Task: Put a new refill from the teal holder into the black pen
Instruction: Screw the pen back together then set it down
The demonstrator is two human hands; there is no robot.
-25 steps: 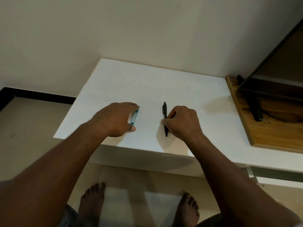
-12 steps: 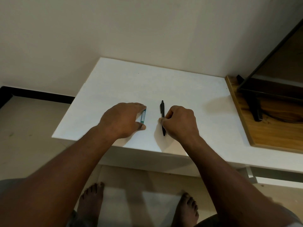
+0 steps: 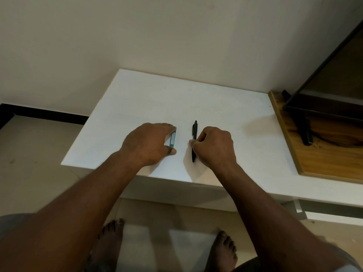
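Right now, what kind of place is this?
Probably a room in someone's home: what looks like a flat black television screen stands on a brown wooden board, a plain white table sits against a bare wall, and the person's bare feet rest on a pale floor.

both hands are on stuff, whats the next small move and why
Probably lift the black pen off the white table with the right hand, which pinches its middle. The pen looks whole and lies flat, so it must come up before it can be opened. The left hand grips the teal holder beside it.
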